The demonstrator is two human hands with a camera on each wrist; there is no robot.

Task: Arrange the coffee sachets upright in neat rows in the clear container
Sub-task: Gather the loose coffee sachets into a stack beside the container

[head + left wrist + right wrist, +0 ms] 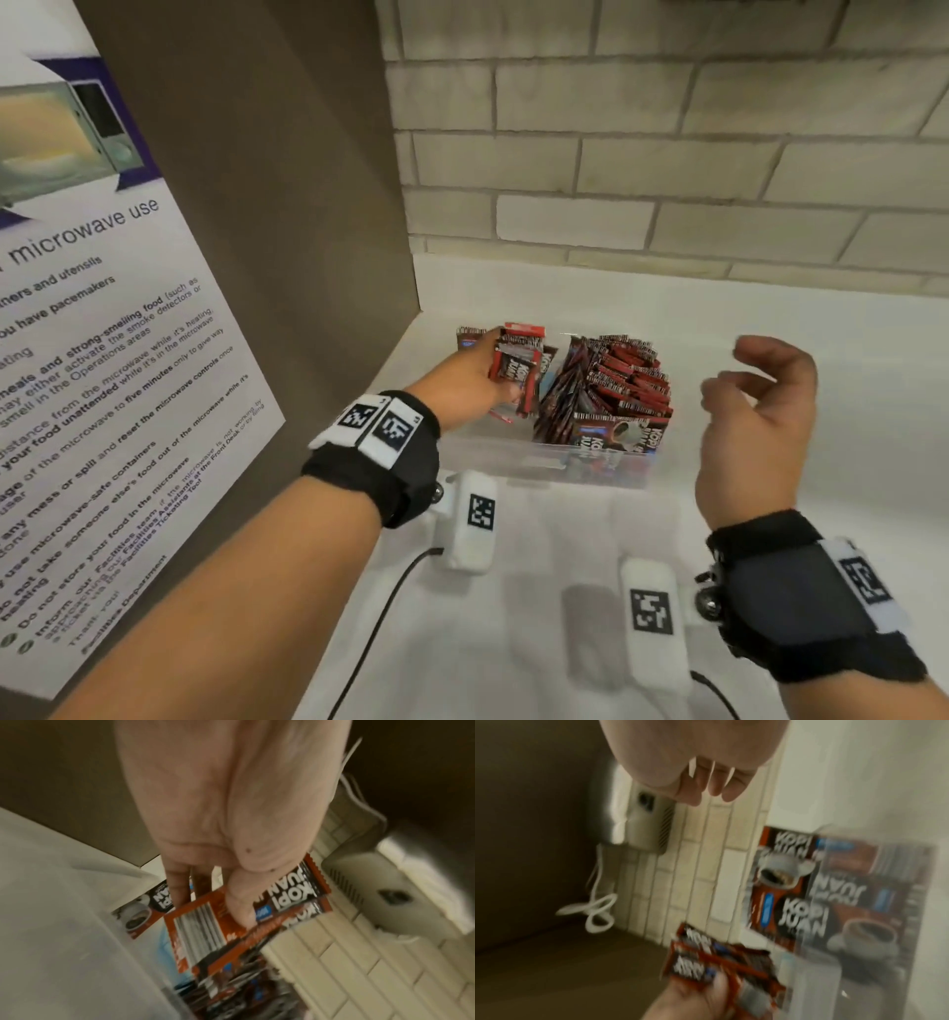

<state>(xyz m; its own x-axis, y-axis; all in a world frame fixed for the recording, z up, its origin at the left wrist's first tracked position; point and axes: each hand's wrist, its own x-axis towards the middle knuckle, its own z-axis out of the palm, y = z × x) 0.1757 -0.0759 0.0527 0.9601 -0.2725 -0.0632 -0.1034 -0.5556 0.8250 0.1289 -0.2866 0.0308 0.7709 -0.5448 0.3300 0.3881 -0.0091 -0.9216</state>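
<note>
Several sachets (518, 367) in left hand (470, 380) over container's (606, 470) left edge.

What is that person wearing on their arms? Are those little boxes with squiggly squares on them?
Both arms are bare, with no sleeves. Each wrist wears a wide black wrist strap with white patches printed with black square codes. A white camera box with another code hangs beneath each wrist, trailing a thin black cable.

Clear rectangular plastic container (544, 465) on white counter near brick wall. Right half: packed row of red-and-dark-brown foil coffee sachets (616, 390), upright, leaning slightly. Left half: small bunch of same sachets (518, 367), held above the floor, tilted, faces mixed.
</note>
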